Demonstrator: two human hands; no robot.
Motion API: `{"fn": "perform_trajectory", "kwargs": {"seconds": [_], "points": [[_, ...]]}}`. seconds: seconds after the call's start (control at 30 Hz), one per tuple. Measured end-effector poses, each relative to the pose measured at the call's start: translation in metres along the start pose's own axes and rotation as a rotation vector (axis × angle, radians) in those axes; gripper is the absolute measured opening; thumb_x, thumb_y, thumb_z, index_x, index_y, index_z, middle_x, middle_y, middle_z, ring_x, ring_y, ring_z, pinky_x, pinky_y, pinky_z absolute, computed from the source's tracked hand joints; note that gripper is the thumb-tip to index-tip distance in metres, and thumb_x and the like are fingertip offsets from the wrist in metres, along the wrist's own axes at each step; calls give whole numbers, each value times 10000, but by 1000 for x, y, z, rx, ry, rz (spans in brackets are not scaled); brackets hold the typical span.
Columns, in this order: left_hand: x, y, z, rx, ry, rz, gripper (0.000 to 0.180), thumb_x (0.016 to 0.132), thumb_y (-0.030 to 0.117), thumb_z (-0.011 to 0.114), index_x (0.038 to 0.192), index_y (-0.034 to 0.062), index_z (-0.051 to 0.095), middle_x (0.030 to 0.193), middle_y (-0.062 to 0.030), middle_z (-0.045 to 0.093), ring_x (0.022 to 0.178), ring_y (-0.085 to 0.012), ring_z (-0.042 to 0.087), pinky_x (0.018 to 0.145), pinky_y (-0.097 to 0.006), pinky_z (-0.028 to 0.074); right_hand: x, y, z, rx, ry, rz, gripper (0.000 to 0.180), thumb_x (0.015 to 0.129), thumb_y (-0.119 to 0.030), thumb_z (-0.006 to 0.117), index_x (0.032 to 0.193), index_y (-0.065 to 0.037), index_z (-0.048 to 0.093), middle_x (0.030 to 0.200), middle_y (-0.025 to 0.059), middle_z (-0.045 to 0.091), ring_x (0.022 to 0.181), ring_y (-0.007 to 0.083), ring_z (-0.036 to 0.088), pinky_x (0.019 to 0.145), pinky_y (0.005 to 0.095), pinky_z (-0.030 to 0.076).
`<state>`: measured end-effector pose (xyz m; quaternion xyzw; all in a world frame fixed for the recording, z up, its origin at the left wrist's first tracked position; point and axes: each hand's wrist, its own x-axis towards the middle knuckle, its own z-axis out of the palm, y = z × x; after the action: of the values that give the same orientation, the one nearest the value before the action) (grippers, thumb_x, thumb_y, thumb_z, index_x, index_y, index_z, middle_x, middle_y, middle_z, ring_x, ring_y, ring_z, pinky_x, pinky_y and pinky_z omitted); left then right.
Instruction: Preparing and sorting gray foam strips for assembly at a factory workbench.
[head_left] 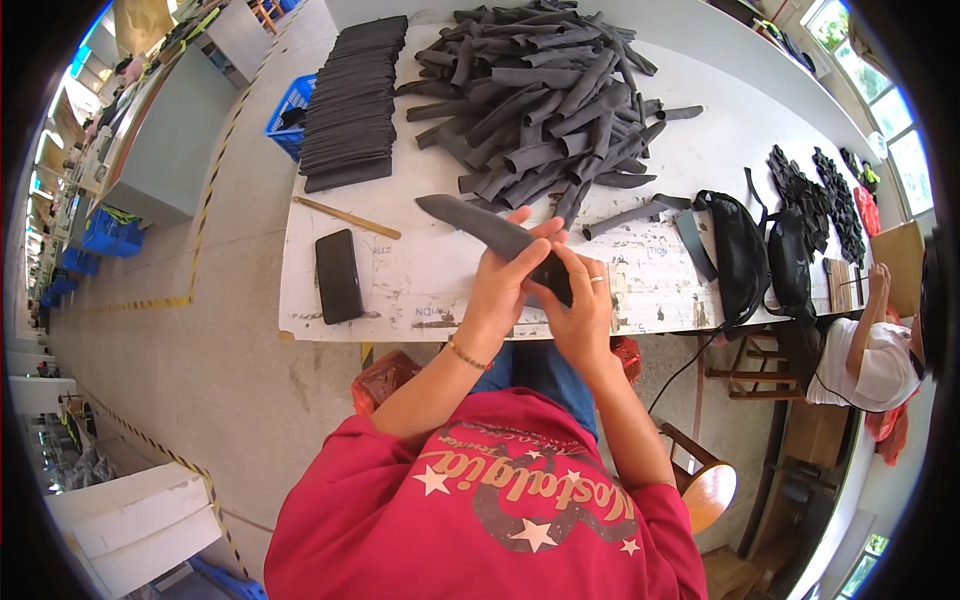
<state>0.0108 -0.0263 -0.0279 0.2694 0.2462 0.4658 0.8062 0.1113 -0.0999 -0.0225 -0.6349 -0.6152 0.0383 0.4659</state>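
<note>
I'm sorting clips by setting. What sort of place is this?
Probably a factory workshop. A long worktable bears a loose heap of dark sleeves and a neat stack; yellow floor tape and blue crates line the aisle.

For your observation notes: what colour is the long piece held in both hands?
Dark grey, nearly black: the long rubbery strip, seen best in the head view.
</note>
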Motion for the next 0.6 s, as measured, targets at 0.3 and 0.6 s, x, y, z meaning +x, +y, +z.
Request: {"fn": "perform_trajectory", "kwargs": {"seconds": [0.3, 0.6], "points": [[-4, -27, -3, -99, -53, -66, 290, 1013, 246, 532, 1118, -22, 563, 917, -112, 669, 1102, -279, 629, 997, -381, 462, -13, 11, 10, -17, -99, -94, 399, 768, -13, 717, 1100, -1, 496, 1094, 220, 540, 1004, 413, 539, 840, 476, 467], [-3, -33, -5, -201, -57, -8, 268, 1019, 253, 516, 1105, 4, 571, 1049, -170, 687, 1134, -246, 620, 1003, -368, 471, -14, 14, -3, -3, -204, -37, 349, 776, -38, 734, 1055, -23, 524, 1084, 204, 563, 964, 405, 580, 799, 470, 491]]}}
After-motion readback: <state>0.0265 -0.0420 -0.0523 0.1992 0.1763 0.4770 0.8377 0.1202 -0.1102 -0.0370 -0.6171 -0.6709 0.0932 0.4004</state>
